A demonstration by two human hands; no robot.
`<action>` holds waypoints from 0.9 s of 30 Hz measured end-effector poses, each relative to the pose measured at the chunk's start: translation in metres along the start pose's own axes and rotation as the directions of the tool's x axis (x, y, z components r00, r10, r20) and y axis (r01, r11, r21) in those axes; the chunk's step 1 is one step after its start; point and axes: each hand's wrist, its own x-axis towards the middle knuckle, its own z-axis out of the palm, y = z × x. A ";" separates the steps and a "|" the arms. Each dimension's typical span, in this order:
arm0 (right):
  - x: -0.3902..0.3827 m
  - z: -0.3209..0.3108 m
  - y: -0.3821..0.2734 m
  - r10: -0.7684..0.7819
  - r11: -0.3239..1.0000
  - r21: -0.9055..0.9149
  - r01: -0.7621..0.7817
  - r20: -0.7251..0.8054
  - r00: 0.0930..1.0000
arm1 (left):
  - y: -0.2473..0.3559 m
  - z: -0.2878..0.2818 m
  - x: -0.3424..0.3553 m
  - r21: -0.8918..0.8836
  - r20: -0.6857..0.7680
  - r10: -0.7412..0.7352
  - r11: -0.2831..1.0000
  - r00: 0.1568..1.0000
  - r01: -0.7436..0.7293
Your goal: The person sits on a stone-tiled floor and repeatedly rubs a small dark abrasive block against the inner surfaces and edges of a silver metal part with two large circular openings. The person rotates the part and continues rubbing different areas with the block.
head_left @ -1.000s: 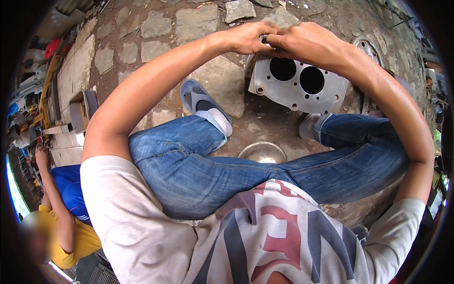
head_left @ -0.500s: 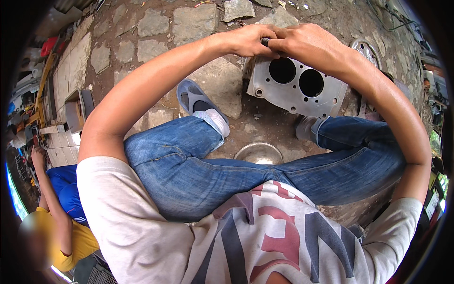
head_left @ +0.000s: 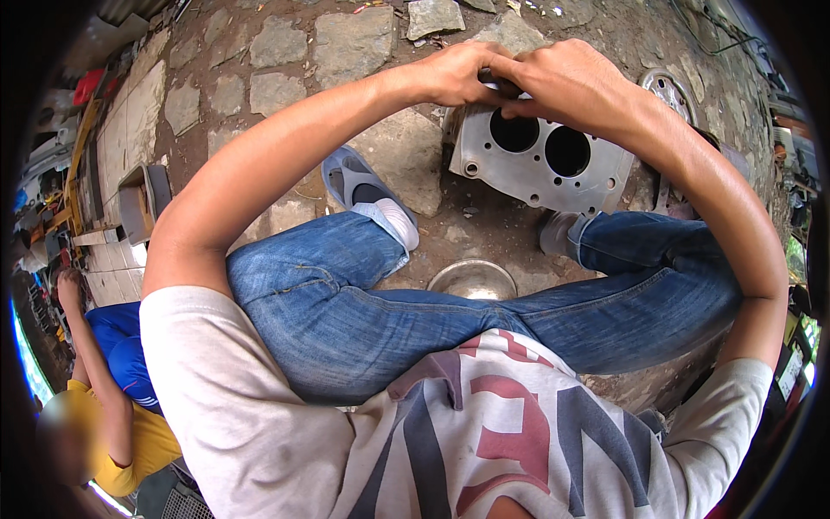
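Crowding up against each other, the left hand [head_left: 458, 76] and right hand [head_left: 569, 80] both have their fingers bent, with a dark part [head_left: 501, 85] peeking out between them. Honestly can't tell which one is pinching it, since the fingers hide most of the grip. Just closer in from the right hand sits the block [head_left: 529, 170], two big bores [head_left: 568, 152] showing; can't tell if the hands touch it. Bowl [head_left: 450, 273]'s well closer in than both hands, slipper [head_left: 350, 164]'s closer in and left of the left one.
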 end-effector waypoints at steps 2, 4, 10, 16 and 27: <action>0.001 0.002 0.001 -0.031 0.999 -0.023 0.031 -0.010 0.999 | -0.001 0.004 0.001 0.032 -0.022 0.006 0.999 1.000 -0.005; -0.003 0.018 0.014 -0.221 0.975 -0.070 0.211 -0.200 0.955 | 0.001 0.003 0.002 -0.061 -0.027 -0.022 0.998 0.999 0.020; -0.004 0.016 0.002 -0.037 0.999 -0.001 0.037 -0.127 0.991 | 0.001 0.006 -0.002 -0.100 -0.025 -0.017 0.995 1.000 0.015; -0.006 0.016 0.009 -0.255 0.966 -0.111 0.233 -0.273 0.928 | 0.004 -0.007 0.001 -0.084 0.090 -0.089 0.992 0.992 0.097; -0.013 0.012 0.006 -0.071 0.997 -0.025 0.067 -0.220 0.973 | 0.007 -0.003 -0.001 -0.061 0.046 -0.036 0.997 0.998 0.038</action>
